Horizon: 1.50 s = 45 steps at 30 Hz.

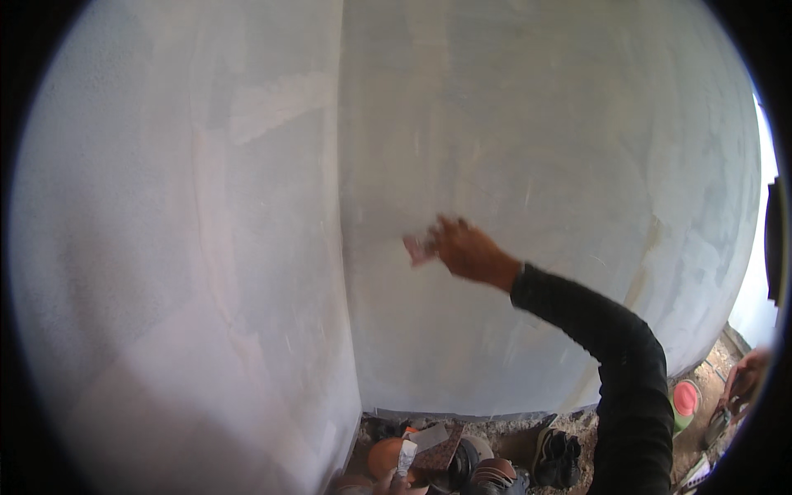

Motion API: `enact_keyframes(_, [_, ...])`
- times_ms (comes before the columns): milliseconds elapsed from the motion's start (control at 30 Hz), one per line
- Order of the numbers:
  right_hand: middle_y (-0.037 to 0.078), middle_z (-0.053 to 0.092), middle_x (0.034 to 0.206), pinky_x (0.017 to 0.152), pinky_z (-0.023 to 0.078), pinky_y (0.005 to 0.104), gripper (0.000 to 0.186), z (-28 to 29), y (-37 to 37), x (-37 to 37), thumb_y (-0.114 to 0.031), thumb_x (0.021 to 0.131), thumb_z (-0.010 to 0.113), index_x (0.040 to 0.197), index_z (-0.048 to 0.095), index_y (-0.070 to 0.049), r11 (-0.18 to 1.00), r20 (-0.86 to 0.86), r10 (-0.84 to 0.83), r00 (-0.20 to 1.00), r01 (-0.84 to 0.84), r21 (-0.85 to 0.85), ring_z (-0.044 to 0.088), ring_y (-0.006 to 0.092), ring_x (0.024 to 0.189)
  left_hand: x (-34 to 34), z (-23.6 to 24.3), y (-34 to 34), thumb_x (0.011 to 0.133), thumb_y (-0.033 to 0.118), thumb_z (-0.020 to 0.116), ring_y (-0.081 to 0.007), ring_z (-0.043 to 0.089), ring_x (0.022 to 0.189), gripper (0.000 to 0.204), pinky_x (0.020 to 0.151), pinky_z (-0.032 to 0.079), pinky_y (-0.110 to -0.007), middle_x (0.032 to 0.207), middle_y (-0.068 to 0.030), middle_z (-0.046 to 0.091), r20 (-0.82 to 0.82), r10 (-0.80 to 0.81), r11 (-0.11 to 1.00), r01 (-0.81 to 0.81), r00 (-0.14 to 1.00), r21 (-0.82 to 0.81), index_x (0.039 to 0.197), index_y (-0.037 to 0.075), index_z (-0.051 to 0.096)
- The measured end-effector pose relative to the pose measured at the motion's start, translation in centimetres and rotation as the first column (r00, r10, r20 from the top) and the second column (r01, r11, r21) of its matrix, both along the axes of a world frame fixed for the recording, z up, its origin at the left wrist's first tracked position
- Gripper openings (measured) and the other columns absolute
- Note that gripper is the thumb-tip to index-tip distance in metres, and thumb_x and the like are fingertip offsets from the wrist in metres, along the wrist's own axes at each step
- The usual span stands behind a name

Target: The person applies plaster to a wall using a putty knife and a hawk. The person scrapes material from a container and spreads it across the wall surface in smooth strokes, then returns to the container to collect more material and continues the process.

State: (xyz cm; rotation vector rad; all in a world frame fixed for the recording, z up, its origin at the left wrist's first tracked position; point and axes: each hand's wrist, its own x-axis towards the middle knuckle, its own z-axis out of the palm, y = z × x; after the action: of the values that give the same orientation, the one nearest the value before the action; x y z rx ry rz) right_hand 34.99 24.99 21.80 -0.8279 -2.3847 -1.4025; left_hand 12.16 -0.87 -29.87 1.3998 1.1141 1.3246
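Note:
My right hand (469, 250), in a dark long sleeve, is raised in front of the grey wall (495, 148), just right of the inside corner. Its fingers are closed on a small pinkish flat piece (419, 250), smeared by motion; whether it touches the wall I cannot tell. Low in the picture, my left hand (398, 487) shows only in part at the lower edge. It grips a putty knife (406, 456) whose blade points up and is coated with whitish material.
A second wall (148, 206) meets the first at the corner. Along the wall's foot lie an orange round thing (383, 456), a pale flat board (429, 437) and dark shoes (557, 458). At right stands a green container (685, 404) with pink inside.

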Motion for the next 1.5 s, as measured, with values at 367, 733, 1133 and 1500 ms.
enact_keyframes(367, [0.008,0.070,0.121,0.093,0.053,0.0465,0.041,-8.2,-12.5,14.4,-0.007,0.097,0.054,0.135,0.064,-0.020,0.969,-0.502,-0.142,0.853,0.017,-0.245,0.063,0.0321,0.104,1.0,1.1,1.6,0.106,0.038,0.048,-0.0221,0.058,0.068,0.042,0.063,0.048,-0.039,0.078,-0.0087,0.062,0.035,-0.086,0.996,0.087,0.996,-0.013,0.123,0.001,0.060])
enact_keyframes(733, [0.017,0.070,0.123,0.098,0.051,0.0429,0.034,-2.7,-18.2,42.4,-0.012,0.098,0.054,0.129,0.068,-0.014,0.805,-0.979,0.010,0.203,0.580,0.129,0.066,0.0366,0.111,2.8,5.2,4.6,0.106,0.038,0.048,-0.0205,0.057,0.067,0.041,0.062,0.047,-0.037,0.077,-0.0074,0.061,-0.028,-0.193,0.978,0.190,0.981,-0.083,0.121,0.002,0.061])
enact_keyframes(1133, [0.011,0.067,0.129,0.103,0.050,0.0429,0.052,-23.6,-15.2,41.8,0.005,0.086,0.054,0.132,0.068,-0.017,0.857,-0.801,-0.203,0.564,0.498,0.134,0.062,0.0298,0.120,6.6,6.8,4.6,0.106,0.038,0.049,-0.0187,0.055,0.066,0.040,0.060,0.046,-0.036,0.076,-0.0059,0.059,-0.071,-0.195,0.975,0.186,0.978,-0.124,0.120,0.002,0.061])
enact_keyframes(1500, [0.007,0.072,0.121,0.103,0.049,0.0419,0.027,6.4,-18.4,44.3,-0.003,0.094,0.057,0.110,0.075,-0.013,0.844,-0.660,0.033,0.751,0.333,0.421,0.064,0.0304,0.118,8.0,7.8,3.7,0.106,0.038,0.050,-0.0170,0.054,0.065,0.039,0.059,0.044,-0.034,0.075,-0.0046,0.058,-0.091,-0.204,0.972,0.190,0.975,-0.139,0.119,0.003,0.061])
